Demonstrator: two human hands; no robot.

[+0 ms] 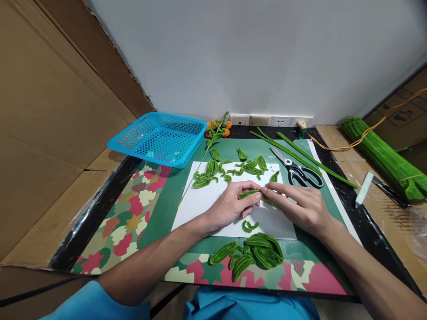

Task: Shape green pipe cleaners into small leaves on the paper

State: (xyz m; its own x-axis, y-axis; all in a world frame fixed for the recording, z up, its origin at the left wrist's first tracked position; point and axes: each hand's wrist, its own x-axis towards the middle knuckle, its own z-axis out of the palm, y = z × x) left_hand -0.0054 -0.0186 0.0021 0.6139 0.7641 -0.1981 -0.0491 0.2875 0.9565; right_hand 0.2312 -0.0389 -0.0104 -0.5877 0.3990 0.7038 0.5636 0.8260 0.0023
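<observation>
Table [156, 213] has a white paper sheet [200, 204] in the middle, blue basket [160, 138] back left, scissors [300, 171] on the right. Both hands, left hand [230, 206] and right hand [303, 206], pinch a green pipe cleaner leaf [248, 194] over the sheet. Looks light, fuzzy, bendy, so best gripped at the ends.

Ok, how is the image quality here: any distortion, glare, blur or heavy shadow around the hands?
Head view: wide-angle bending curves the table edge and cardboard wall; light is even, with soft shadows under the left hand and right hand; mild sheen on the scissors; the green leaf piece between both hands is sharp, without motion blur.
</observation>
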